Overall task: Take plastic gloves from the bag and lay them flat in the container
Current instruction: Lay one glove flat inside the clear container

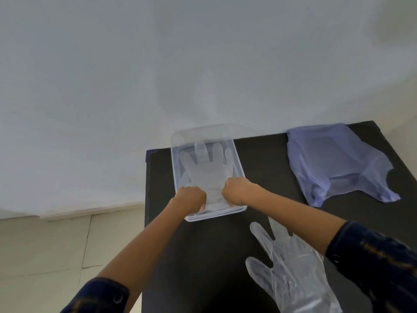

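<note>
Glove [208,168] flat in container [238,159], cuff under both hands' fingers [203,205] (curled).

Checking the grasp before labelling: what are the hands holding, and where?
Both hands, left hand and right hand, pinch the clear glove at its cuff end, inside the container.

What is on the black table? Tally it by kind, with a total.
Clear plastic container: 1
Clear plastic gloves: at least 2, one in the container, one or more loose on the table; the loose layers overlap, so the exact count is unclear
Bluish plastic bag: 1
Total: at least 4
</note>
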